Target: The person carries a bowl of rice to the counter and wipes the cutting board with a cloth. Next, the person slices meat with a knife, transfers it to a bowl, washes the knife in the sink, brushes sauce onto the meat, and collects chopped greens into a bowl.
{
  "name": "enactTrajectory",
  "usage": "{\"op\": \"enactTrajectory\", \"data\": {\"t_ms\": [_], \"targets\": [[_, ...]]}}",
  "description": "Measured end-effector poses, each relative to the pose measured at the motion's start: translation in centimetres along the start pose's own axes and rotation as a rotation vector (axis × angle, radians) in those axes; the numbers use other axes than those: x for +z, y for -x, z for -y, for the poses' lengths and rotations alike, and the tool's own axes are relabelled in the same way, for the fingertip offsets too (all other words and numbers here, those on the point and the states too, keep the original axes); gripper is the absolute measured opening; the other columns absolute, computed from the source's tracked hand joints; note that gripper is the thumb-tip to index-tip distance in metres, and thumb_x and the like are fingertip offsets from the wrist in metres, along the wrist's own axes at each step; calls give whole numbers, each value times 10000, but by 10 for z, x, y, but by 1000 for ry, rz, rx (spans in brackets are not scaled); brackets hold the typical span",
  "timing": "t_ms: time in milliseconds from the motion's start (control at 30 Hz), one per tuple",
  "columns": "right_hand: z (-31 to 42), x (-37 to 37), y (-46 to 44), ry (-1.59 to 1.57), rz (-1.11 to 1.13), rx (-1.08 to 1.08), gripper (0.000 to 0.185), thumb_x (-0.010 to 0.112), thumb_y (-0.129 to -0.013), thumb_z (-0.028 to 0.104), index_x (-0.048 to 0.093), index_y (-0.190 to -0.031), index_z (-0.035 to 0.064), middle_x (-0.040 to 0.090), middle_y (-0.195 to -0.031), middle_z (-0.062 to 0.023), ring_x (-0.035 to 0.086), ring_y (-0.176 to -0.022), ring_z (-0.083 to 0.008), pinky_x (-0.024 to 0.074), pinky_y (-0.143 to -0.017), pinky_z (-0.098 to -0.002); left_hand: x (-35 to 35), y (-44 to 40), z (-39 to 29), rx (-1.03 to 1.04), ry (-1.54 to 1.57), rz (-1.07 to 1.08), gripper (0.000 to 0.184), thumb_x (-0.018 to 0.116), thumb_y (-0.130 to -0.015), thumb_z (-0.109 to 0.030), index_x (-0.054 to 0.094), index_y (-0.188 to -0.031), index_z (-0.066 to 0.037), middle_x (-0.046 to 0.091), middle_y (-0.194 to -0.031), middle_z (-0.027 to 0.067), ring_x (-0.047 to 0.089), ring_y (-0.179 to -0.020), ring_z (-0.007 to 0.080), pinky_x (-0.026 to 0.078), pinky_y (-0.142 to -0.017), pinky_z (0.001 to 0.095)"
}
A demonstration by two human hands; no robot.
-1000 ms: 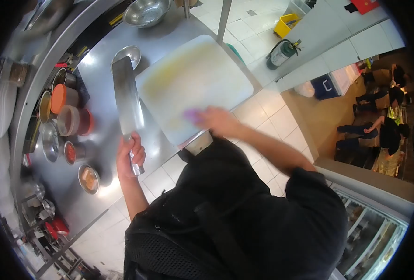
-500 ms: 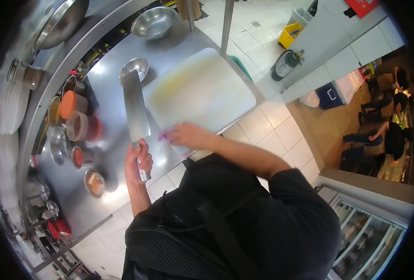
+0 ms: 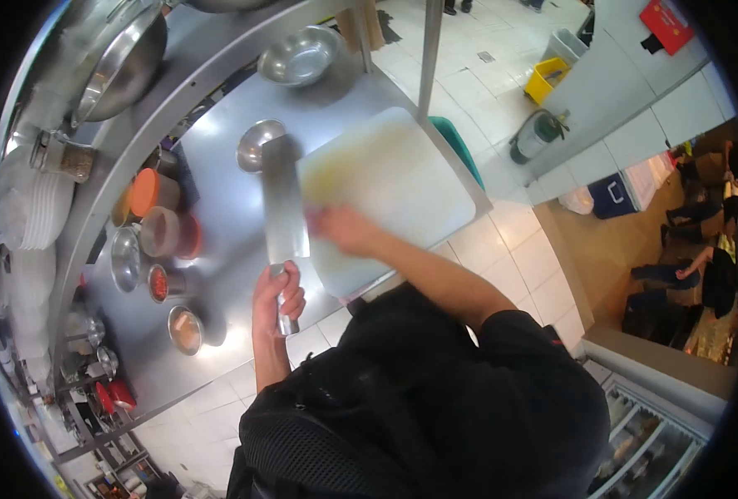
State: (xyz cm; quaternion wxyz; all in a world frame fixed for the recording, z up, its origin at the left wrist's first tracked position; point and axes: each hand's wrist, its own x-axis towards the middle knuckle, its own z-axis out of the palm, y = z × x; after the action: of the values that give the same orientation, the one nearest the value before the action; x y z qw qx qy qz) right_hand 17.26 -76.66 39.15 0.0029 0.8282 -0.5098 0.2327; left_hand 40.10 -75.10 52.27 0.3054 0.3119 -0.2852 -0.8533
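My left hand (image 3: 278, 297) is wrapped round the handle of a large cleaver (image 3: 286, 204). Its broad blade points away from me, over the steel worktop beside the cutting board. My right hand (image 3: 348, 231) is over the left part of the white cutting board (image 3: 410, 183), close to the blade's edge. Motion smears its fingers; a pinkish-purple patch shows at their tips, too blurred to name. The board has a yellow stain. Just beyond the blade's tip stands a small steel bowl (image 3: 259, 143).
A larger steel bowl (image 3: 301, 56) stands at the back of the steel worktop (image 3: 219, 274). On the left are an orange-topped tub (image 3: 153, 193), a cup of chopped red pieces (image 3: 159, 284) and a bowl with pale orange contents (image 3: 186, 330). Stacked plates (image 3: 40, 200) line the shelf.
The camera view has shifted, so the scene sits lower and further right. My right hand has moved up along the cleaver's blade. My left hand still grips the handle.
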Motion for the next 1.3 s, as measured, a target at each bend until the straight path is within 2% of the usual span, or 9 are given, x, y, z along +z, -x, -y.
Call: {"op": "enactTrajectory", "data": {"t_ms": [100, 200, 333, 500, 700, 800, 900, 1000, 1300], "targets": [[-32, 0, 10, -19, -1, -63, 250, 502, -928, 187, 630, -1139, 142, 653, -1083, -143, 613, -1000, -313, 489, -865, -453, 23, -8, -12, -31, -193, 64, 188, 565, -894, -117, 547, -1031, 11, 454, -629, 38, 407, -415, 96, 360, -372, 242], [-137, -78, 79, 115, 10, 886, 242, 516, -907, 203, 660, -999, 30, 658, -942, -179, 653, -829, -339, 521, -740, -472, 24, 6, -14, -27, -298, 21, 199, 567, -884, -115, 548, -1032, 17, 451, -613, 43, 412, -415, 99, 364, -369, 244], [-198, -159, 159, 393, -100, 1278, 239, 636, -801, 159, 685, -1016, 68, 618, -1092, -135, 579, -1062, -307, 523, -773, -417, 13, 24, -6, -17, -301, 0, 197, 571, -881, -120, 548, -1025, 13, 446, -606, 41, 407, -409, 101, 358, -367, 246], [-108, -72, 28, -225, -600, 712, 315, 496, -784, -58, 630, -1059, 20, 618, -1088, -188, 575, -1030, -360, 453, -917, -452, 13, 7, -3, 17, -174, -54, 197, 570, -895, -132, 532, -1037, -1, 446, -629, 42, 389, -402, 103, 336, -362, 253], [-53, 15, -51, 142, 70, -191, 472, 604, -857, 253, 533, -1304, 122, 568, -1259, -150, 561, -1125, -290, 449, -960, -463, 35, -24, -21, 66, -110, 28, 181, 556, -903, -117, 527, -1046, -10, 455, -641, 42, 391, -409, 106, 346, -362, 252], [-131, -24, -19, 361, -164, 252, 390, 534, -893, 216, 545, -1262, 89, 532, -1317, -95, 604, -1040, -258, 501, -815, -441, 28, -13, -18, 96, -87, -3, 187, 559, -902, -121, 522, -1047, -8, 454, -639, 43, 394, -411, 107, 354, -361, 255], [-167, -54, 47, 874, 373, 625, 385, 581, -841, 143, 608, -1197, -4, 546, -1257, -150, 600, -1007, -247, 539, -673, -358, 11, 10, -7, 96, -112, -80, 195, 563, -899, -124, 516, -1048, -8, 455, -638, 45, 395, -410, 109, 357, -360, 258], [-151, -145, 89, 442, 900, 924, 294, 573, -832, 127, 635, -1097, 17, 614, -1057, -152, 624, -973, -273, 547, -733, -431, -4, 31, 6, 74, -138, -134, 186, 557, -896, -121, 513, -1040, -12, 455, -639, 41, 396, -412, 108, 361, -368, 255], [2, -90, 98, 16, 136, 77, 517, 669, -726, 85, 602, -1228, 188, 588, -1156, -111, 575, -968, -301, 470, -787, -443, 25, -10, -6, 30, -214, -20, 192, 569, -894, -136, 514, -1042, -27, 450, -634, 32, 395, -409, 103, 349, -369, 248]]}}
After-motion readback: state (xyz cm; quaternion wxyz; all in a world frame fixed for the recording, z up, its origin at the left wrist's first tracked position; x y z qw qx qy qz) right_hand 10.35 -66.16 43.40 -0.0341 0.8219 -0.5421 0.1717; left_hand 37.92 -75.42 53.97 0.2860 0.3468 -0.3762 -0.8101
